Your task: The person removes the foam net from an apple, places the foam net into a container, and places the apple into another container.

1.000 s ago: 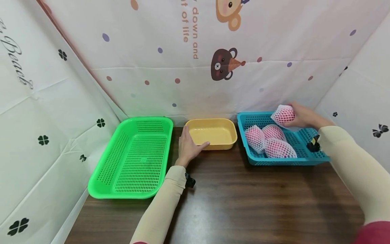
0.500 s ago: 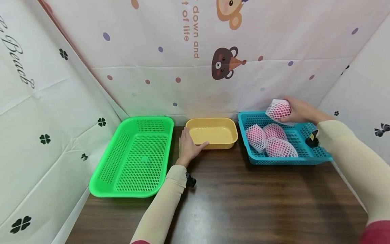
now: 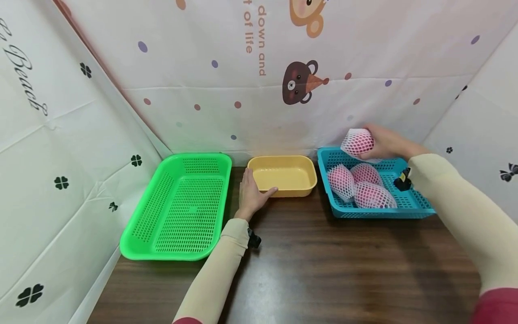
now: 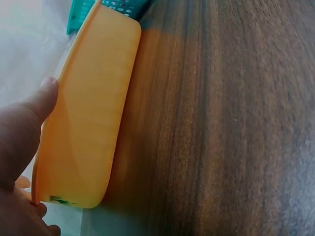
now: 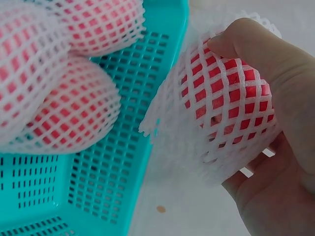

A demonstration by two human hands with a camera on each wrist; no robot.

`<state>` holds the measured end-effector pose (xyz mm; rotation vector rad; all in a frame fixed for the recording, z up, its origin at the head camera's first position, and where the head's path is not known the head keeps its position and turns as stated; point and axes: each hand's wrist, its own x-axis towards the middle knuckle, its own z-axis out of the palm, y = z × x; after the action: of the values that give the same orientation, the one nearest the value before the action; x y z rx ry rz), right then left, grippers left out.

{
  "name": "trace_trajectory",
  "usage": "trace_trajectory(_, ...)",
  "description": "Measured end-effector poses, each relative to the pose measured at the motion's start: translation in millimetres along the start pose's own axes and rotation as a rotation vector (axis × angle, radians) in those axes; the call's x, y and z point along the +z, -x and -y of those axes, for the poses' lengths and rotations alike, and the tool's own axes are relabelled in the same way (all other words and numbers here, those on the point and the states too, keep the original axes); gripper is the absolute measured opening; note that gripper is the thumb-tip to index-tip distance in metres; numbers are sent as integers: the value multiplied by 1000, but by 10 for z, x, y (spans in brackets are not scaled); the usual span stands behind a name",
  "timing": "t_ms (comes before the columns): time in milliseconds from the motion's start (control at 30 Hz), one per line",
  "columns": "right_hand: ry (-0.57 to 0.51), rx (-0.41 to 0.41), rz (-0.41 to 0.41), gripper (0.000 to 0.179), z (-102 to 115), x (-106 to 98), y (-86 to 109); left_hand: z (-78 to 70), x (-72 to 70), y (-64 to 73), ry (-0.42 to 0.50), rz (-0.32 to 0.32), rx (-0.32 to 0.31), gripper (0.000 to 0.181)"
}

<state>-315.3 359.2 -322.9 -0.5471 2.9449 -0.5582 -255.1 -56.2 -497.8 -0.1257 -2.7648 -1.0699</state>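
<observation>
One netted fruit [image 3: 357, 142] is pinched between the thumb and fingers of the person's right grip [image 3: 385, 140], raised near the far rim of the blue basket [image 3: 376, 214]; whether it is over that rim or just past it is hard to tell. Three other netted fruits [image 3: 374, 197] lie touching in the basket's left half. The left grip [image 3: 250, 194] is spread, fingers straight at the left end of the yellow box [image 3: 289, 193], thumb on its front rim. The step in hand looks to be lifting a fruit out; the next move seems to call for a gentle but sure hold and enough height that the loose netting edge [image 5: 156, 115] does not snag. The cloth wall [image 3: 238, 123] rises just behind the basket, so room on the far side appears tight. Only a narrow gap parts basket and box, while the green basket [image 3: 186, 211] stands left of the left grip. The widest free room is the near part of the table [image 3: 307, 270]
</observation>
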Motion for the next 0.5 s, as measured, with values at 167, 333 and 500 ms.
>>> trace_trajectory(167,14,-31,4,85,121,19,-67,-2,-3,-5,0,-3,-9,118)
trace_trajectory(333,27,-31,18,88,192,67,-120,-1,1,-3,-1,0,-14,118)
trace_trajectory(500,22,-48,26,90,247,114,-184,-6,1,3,-2,6,-17,118)
